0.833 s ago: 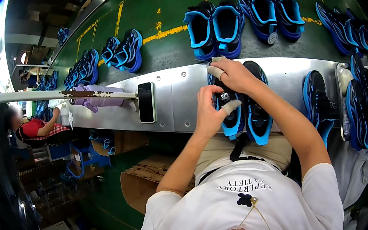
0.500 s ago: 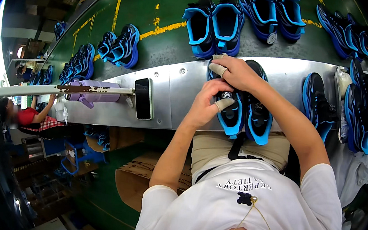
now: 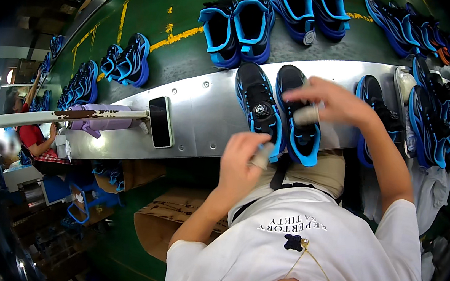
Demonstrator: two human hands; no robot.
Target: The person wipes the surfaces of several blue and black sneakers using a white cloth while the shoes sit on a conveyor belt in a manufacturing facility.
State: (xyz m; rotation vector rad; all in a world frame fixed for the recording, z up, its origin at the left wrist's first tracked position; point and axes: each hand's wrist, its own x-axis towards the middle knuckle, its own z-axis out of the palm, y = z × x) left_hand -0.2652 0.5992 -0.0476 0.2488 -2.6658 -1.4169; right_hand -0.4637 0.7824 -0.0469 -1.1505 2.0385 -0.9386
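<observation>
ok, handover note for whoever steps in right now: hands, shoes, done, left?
Left hand: curled around a small pale object, exact kind unclear, at the near edge of the metal ledge, below the heel of the left shoe.
Right hand: over the right shoe of the black and blue pair, pinching a small pale piece.
Pair lies side by side on the ledge, toes away from the person; black phone to its left.
Done: cannot tell what has been applied.
Left: likely this pair to finish; more shoes wait on the right.

A metal bench [image 3: 211, 111] carries a black phone [image 3: 161, 121]; right of it lie black-and-blue shoes [image 3: 281, 113].
</observation>
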